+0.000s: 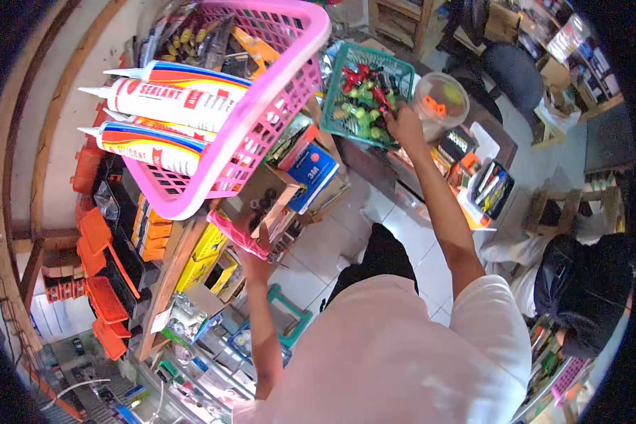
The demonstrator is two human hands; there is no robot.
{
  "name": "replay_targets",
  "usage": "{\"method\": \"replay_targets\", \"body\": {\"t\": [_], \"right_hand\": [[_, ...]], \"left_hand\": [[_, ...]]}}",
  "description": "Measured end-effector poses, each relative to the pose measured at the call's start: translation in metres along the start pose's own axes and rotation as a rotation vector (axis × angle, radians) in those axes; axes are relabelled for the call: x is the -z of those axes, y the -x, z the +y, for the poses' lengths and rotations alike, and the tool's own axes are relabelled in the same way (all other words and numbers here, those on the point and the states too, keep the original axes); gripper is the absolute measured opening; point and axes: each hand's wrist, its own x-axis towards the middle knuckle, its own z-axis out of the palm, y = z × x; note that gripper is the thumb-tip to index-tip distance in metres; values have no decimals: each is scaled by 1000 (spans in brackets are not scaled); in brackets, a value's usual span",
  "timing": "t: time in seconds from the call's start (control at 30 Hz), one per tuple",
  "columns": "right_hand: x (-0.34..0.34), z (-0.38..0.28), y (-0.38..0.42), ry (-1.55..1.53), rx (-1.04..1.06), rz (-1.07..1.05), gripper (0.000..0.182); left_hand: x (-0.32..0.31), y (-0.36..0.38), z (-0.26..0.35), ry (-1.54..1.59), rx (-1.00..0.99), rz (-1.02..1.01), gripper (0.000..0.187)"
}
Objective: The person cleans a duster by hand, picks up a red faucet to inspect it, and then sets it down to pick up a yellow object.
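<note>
My right hand (405,126) is at the near right rim of a green plastic basket (327,121). Its fingers are closed on a small red fitting (381,97), whose exact kind I cannot make out. Several green, red and black plastic pieces lie in that basket. My left hand (253,247) is low beside an open cardboard box (283,189), its fingers closed around a bright pink strip-like thing (232,233), partly hidden by the hand. Above it, a large pink basket (251,116) holds several white sealant tubes (166,95) and packaged items.
A clear round tub (442,99) with orange pieces stands right of the green basket. A blue 3M pack (312,177) is by the cardboard box. Orange bins (106,300) line the left shelf. A black stool (514,73) stands at the far right, on tiled floor (325,244).
</note>
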Motion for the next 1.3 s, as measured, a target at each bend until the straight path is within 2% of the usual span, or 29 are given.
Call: {"method": "replay_targets", "body": {"t": [0.07,0.1,0.13,0.2,0.27,0.3,0.5,0.57,0.7,0.77,0.8,0.87,0.9,0.93,0.97,1.0,1.07,1.1,1.17,1.27,1.3], "right_hand": [[-22,15,-14,211,-61,-181,39],[-30,22,-17,194,-7,-178,38],[-29,14,-19,195,8,-174,38],[-30,-2,-17,219,-145,-156,37],[-34,3,-20,212,-133,-153,35],[-37,5,-21,208,-128,-138,34],[-31,6,-17,183,-67,-137,30],[-16,-5,-10,78,-13,-33,28],[17,-23,14,56,34,31,27],[31,-25,33,-297,122,-2,24],[39,-28,45,-294,131,-9,24],[73,-50,72,-791,-278,-586,27],[87,-61,85,-783,-275,-591,27],[101,-72,97,-760,-286,-745,27],[110,-83,110,-733,-295,-899,28],[114,-92,124,-728,-287,-905,28],[117,-112,151,-726,-303,-1100,25],[114,-118,164,-718,-292,-1106,25],[104,-128,189,-737,-266,-1238,25],[93,-147,212,-785,-269,-1231,27],[92,-152,215,-795,-243,-1258,29]], "left_hand": [[13,21,39,-200,-29,44,27],[11,36,33,-196,-29,59,27],[4,55,19,-18,17,74,26],[2,72,22,160,60,98,26],[4,80,45,31,249,52,32],[4,86,40,3,252,-5,32],[-12,100,58,80,212,50,20],[-16,100,60,141,191,36,18],[-21,103,70,172,167,-30,20],[-23,101,75,201,158,-54,21],[-24,102,76,280,179,-111,21],[-29,105,79,366,205,-162,21],[-32,105,80,455,256,-225,21],[-35,106,82,544,306,-288,21],[-35,106,87,642,247,-280,23],[-35,104,92,645,248,-271,23],[-24,97,113,871,299,-405,24],[-21,97,118,875,297,-392,24],[-13,99,121,909,354,-553,28],[5,108,119,870,407,-534,34],[15,113,120,891,390,-472,34]]}}
